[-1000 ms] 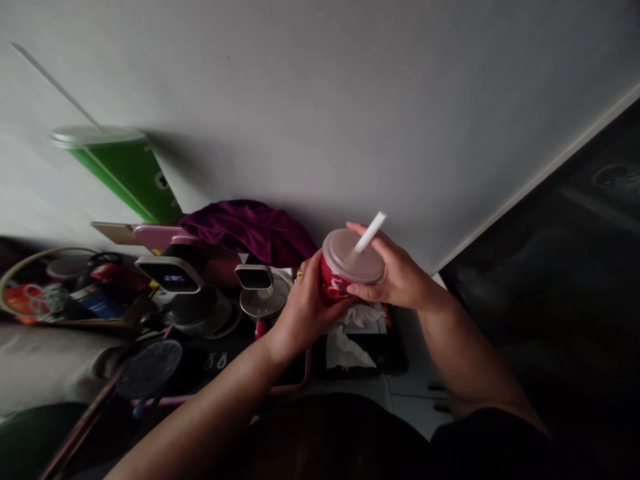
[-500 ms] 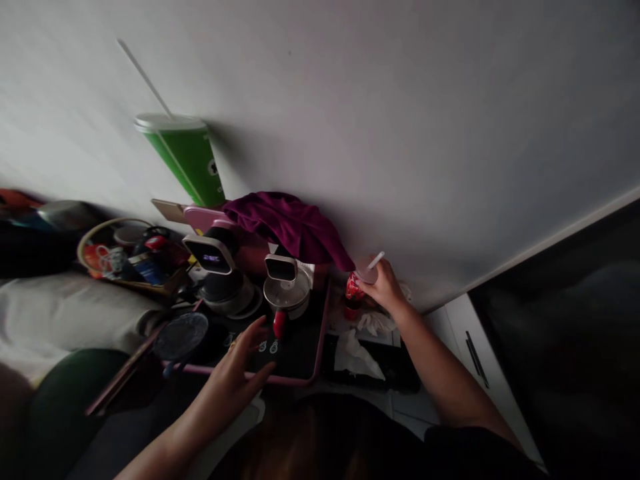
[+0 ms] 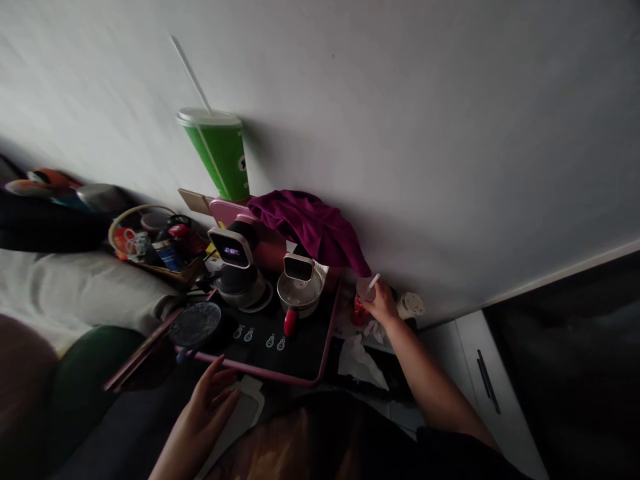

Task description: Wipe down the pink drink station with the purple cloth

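My right hand (image 3: 384, 303) is closed around a drink cup (image 3: 366, 289) with a pale, see-through top and a short white straw. A red patterned can or cup (image 3: 359, 311) shows just below it; whether they touch I cannot tell. My left hand (image 3: 207, 403) holds nothing, its fingers apart and slightly bent, just in front of a black tray-like board (image 3: 300, 360) with a pink rim. On that board stand a small glass pot (image 3: 300, 293) with a red handle (image 3: 290, 323) and a dark machine with a lit display (image 3: 231, 252).
A tall green cup (image 3: 220, 157) with a straw stands behind, against the wall. Purple cloth (image 3: 320, 227) drapes over the board's back. Crumpled tissues (image 3: 361, 363) and a white-lidded cup (image 3: 411, 305) are at right. A filled basket (image 3: 150, 243) and dark round pan (image 3: 195, 325) are at left.
My left hand has drawn back from over the board toward me. The right hand still holds the cup, slightly lower in view. The camera's view has shifted left.
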`<state>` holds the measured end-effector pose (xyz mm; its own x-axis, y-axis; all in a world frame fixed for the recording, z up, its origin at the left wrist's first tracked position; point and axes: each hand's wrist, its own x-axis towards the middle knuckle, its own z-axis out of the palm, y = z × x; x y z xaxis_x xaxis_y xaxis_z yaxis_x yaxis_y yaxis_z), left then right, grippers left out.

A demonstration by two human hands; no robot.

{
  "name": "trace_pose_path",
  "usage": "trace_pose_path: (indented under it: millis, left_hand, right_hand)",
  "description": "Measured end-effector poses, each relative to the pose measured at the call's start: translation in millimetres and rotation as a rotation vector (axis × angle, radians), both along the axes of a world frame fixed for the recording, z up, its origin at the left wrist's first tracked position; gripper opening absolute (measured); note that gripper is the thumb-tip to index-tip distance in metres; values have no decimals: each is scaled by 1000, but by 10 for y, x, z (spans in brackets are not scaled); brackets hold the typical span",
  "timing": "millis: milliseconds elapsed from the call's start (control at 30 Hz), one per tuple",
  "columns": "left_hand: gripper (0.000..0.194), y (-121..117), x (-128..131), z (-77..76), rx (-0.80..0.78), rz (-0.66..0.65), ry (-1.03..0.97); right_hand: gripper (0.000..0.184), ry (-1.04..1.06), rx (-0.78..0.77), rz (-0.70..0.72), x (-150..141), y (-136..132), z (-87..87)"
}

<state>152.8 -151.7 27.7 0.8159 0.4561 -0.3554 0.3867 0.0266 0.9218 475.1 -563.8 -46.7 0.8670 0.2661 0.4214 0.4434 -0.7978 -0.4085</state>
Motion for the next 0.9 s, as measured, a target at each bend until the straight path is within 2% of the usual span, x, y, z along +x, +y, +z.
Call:
trace_pose_path:
  millis: [133,267,367,467,567,700,800,900]
  left_hand:
    - [80,-49,22,-5,-53,-7,2]
    - [80,-143,84,6,-41,11,-4]
    - [79,-170,118,5,-43,-11,7]
    - [79,-172,138,-9,-53,-10,12]
    - [80,-173,153,-19,-71,8,5]
    - [80,-149,150,-59,-87,-29,9]
    - [77,-109,114,-167,-83,-27,-12]
    - [73,-59,54,-337,-50,-45,-47]
  right_hand:
    - [63,37,44,-42,26,-5,-19]
    - [65,50,60,-51,39,-23,92]
    - [67,45,67,-25,0,-11,185]
    - [74,22,100,39,-109,57,189]
    - [80,54,113,111,-270,167,30]
    - [86,107,91,136,-449,290,-377]
    - [87,139,73,122,-487,332,-680]
    - [88,169,60,106,-451,352,-883]
